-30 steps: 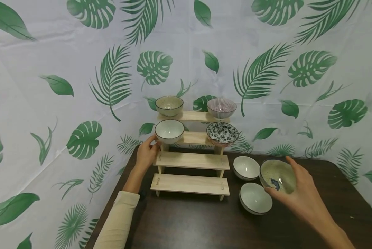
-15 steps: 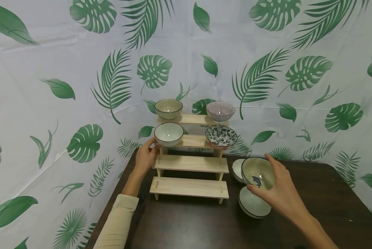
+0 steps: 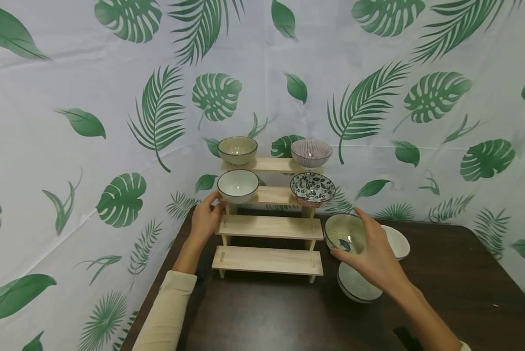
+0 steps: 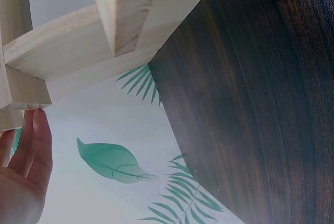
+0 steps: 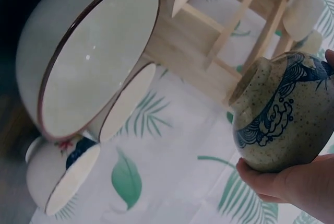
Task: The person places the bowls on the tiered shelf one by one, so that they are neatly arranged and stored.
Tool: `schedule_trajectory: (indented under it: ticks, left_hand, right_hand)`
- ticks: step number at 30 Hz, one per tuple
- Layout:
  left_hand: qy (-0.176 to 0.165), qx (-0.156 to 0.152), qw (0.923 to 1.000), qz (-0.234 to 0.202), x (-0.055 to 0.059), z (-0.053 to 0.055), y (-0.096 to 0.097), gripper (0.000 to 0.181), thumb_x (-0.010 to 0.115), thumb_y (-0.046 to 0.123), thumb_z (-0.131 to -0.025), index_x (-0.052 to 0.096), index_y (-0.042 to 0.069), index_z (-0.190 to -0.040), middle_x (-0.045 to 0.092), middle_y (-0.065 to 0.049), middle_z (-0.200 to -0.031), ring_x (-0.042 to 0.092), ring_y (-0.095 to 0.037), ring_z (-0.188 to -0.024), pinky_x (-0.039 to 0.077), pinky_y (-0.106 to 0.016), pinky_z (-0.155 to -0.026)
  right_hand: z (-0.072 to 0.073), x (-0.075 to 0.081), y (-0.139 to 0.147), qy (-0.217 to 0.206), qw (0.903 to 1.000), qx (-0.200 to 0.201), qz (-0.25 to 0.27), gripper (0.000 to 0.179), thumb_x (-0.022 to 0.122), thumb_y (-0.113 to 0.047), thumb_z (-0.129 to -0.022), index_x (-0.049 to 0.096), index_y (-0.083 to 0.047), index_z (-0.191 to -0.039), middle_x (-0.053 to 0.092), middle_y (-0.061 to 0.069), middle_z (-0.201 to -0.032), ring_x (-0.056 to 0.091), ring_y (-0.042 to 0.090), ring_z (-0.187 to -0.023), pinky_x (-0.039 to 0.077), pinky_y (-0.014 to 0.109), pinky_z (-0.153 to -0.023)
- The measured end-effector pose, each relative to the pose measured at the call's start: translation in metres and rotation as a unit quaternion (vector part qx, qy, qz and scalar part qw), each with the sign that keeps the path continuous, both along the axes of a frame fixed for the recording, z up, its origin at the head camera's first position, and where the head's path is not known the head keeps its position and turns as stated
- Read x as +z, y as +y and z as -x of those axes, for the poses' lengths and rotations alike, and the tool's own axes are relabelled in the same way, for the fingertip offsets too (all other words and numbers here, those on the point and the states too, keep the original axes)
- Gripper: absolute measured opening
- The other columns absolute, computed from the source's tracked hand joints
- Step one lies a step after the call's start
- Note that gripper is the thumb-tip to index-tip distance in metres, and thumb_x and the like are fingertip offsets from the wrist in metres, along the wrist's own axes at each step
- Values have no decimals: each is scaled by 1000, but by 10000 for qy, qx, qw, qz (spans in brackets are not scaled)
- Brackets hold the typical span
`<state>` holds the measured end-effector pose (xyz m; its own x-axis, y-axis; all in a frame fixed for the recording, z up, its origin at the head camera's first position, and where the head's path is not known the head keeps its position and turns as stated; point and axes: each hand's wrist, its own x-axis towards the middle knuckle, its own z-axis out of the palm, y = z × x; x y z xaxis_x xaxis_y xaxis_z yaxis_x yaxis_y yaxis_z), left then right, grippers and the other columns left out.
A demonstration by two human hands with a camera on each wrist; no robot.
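My right hand (image 3: 378, 253) grips a speckled grey-green bowl (image 3: 345, 231) by its sides, thumb and fingers spread round it. In the right wrist view this bowl (image 5: 287, 112) shows blue wave patterns outside; it is tilted, off the table. It is just right of a four-tier wooden display stand (image 3: 267, 258). My left hand (image 3: 206, 222) touches the stand's left end, below a white bowl (image 3: 238, 185); its fingertips (image 4: 40, 117) meet the wood's edge. Beside the white bowl's tier-mate, a black floral bowl (image 3: 312, 188), the third tier ends. The two lower tiers carry nothing.
On the top tier stand a green bowl (image 3: 238, 149) and a pink-striped bowl (image 3: 312, 152). Right of the stand, a white bowl (image 3: 356, 283) and another pale bowl (image 3: 397, 242) sit on the dark table (image 3: 262, 317). A leaf-print cloth (image 3: 267, 58) hangs behind.
My right hand has moved left with the speckled bowl, toward the stand, and now hides one small bowl while uncovering another at the right. My left hand stays at the stand.
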<state>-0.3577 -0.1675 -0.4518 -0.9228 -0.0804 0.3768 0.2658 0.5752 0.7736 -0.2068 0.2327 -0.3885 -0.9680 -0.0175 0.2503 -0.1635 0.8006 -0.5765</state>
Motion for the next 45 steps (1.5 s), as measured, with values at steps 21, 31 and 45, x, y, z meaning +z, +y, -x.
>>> schedule_trajectory:
  ticks: [21,31,45]
  left_hand:
    - [-80,44,10000,-28,-1,0,0,39,65,21,-102,64,21,-142,79,-12,-86,74,-26,-76,52,-43,-75]
    - [-5,36,10000,-58,3,1,-1,39,65,21,-102,65,23,-141,79,-12,-85,74,-27,-76,51,-41,-73]
    - [-85,13,10000,-4,2,0,-1,41,65,22,-102,63,23,-143,80,-11,-89,75,-26,-78,51,-40,-72]
  right_hand:
    - [39,-26,-31,-296,9994,152,99,111,80,-55,-83,20,-10,-165,23,28,-167,22,54,-152,29,79,-108]
    - [48,-26,-39,-315,9994,61,143,120,82,-56,-80,11,-11,-166,20,34,-162,26,56,-149,35,77,-106]
    - [48,-27,-35,-316,9977,484,-365,119,80,-60,-81,13,-7,-165,24,31,-159,45,53,-136,49,68,-95]
